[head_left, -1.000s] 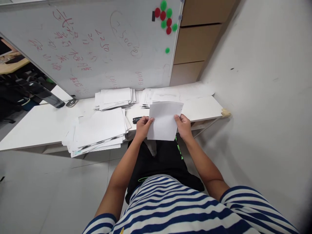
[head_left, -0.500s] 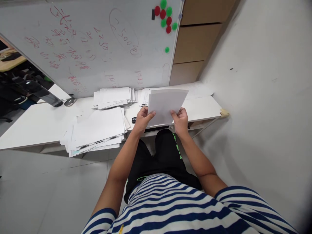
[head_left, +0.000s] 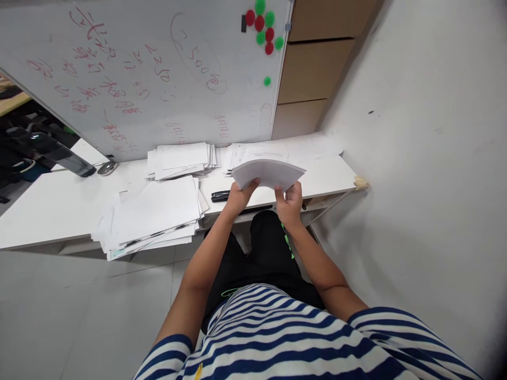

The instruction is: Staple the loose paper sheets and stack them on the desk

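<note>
Between my two hands is a small stack of white paper (head_left: 267,172), bowed upward in the middle and held above the desk's front edge. My left hand (head_left: 241,196) grips its left side with the thumb on top. On the other side, my right hand (head_left: 290,205) pinches the near right edge, thumb up and fingers curled beneath. A black stapler-like object (head_left: 220,196) lies on the desk just left of my left hand. Further left rests a large messy pile of paper (head_left: 158,208), overhanging the front edge.
Behind it sits a second paper pile (head_left: 180,158), with more sheets (head_left: 253,151) to its right. A computer mouse (head_left: 106,168) and a dark bottle (head_left: 63,150) are at the left of the white desk (head_left: 59,203). A whiteboard (head_left: 138,31) with magnets stands behind; a wall (head_left: 428,174) bounds the right.
The held paper has gone from nearly flat and raised to bowed and tipped lower. My hands have drawn slightly closer together, and the black object shows more fully.
</note>
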A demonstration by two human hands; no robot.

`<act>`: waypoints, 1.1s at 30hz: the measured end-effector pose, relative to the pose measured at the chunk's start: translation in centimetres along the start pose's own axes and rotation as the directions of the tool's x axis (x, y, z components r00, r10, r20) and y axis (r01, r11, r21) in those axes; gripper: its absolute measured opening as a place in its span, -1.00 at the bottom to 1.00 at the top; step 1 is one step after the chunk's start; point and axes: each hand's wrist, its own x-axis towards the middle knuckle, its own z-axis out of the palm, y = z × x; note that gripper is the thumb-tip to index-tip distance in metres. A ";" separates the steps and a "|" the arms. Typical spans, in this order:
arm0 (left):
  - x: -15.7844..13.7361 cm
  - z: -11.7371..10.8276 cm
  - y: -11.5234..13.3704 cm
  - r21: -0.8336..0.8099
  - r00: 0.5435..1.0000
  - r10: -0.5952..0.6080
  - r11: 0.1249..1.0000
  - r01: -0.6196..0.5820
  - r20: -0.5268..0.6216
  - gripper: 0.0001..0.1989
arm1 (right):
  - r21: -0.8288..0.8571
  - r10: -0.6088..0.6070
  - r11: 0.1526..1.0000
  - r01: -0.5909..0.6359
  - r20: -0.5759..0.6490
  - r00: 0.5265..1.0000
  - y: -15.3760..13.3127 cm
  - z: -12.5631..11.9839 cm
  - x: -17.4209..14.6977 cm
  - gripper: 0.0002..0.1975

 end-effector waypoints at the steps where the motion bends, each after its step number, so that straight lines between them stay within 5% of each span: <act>1: 0.0 0.1 -0.4 0.001 1.000 0.003 1.000 -0.003 -0.003 -0.59 | -0.012 0.003 1.000 -0.003 -0.005 1.000 0.2 0.0 0.0 -0.67; 28: -0.6 -0.1 -0.1 0.063 0.996 -0.074 0.995 0.077 -0.058 -0.63 | -0.010 0.133 0.991 -0.135 -0.074 0.988 0.2 -0.4 0.2 -0.70; 33: -0.1 -0.2 -3.2 0.069 0.994 -0.094 0.993 0.098 -0.063 -0.60 | -0.081 0.155 0.984 -0.160 -0.057 0.986 3.0 0.5 0.3 -0.72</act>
